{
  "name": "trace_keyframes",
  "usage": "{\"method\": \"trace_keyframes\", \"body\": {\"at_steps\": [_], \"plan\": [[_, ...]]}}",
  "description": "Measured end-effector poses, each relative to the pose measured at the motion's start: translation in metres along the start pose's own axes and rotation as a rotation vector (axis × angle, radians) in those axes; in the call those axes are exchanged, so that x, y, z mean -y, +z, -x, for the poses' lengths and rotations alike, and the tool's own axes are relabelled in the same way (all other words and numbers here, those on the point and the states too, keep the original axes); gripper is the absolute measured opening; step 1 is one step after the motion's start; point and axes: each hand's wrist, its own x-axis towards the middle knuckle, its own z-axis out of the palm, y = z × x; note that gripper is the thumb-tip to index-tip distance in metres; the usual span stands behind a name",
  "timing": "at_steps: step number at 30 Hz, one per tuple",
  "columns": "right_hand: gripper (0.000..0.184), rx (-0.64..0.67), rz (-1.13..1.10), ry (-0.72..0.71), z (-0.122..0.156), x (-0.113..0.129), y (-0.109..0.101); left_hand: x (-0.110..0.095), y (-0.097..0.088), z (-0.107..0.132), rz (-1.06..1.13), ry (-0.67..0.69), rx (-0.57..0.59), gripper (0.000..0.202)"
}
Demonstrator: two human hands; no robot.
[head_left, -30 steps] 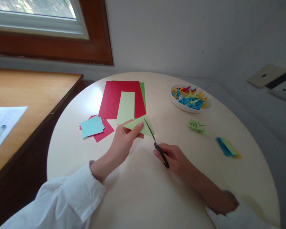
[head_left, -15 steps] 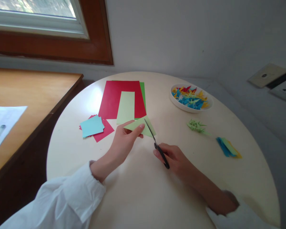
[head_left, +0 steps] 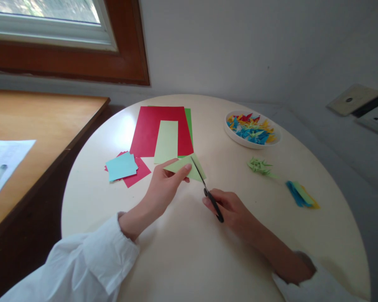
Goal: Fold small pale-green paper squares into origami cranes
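Between the thumb and fingers of my left hand (head_left: 166,180) is a pale green sheet of paper (head_left: 179,162), its right part sticking out toward the scissors. My right hand (head_left: 231,207) grips the black handles of a pair of scissors (head_left: 214,206). The blades point up and to the left, lying across the right part of the pale green paper. They look nearly closed; whether the paper is cut along them I cannot tell. Just beyond my left hand, a pale green paper strip (head_left: 166,138) rests on a red sheet (head_left: 145,134).
Left of my hands lie light blue cards (head_left: 122,167) over pinkish-red ones (head_left: 135,179). At the right are a white dish (head_left: 255,145) of colourful folded paper pieces, a green folded paper pile (head_left: 260,166) and blue, green and yellow paper strips (head_left: 302,195). A wooden desk (head_left: 50,117) adjoins at left.
Almost nothing differs. Both hands, the pale green paper and the scissors hold practically the same position.
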Motion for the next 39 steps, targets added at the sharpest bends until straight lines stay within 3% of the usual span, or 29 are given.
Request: {"method": "trace_keyframes", "body": {"at_steps": [27,39], "plan": [[0.038,-0.015,-0.016,-0.008,-0.0016,-0.0012,0.0024,0.0028,0.0003,0.0016,0.084,0.016,0.092,0.022],[0.037,-0.019,-0.04,-0.005,-0.0014,-0.0007,0.0021,0.003,0.0003,0.0007,0.073,-0.001,0.066,0.025]]}}
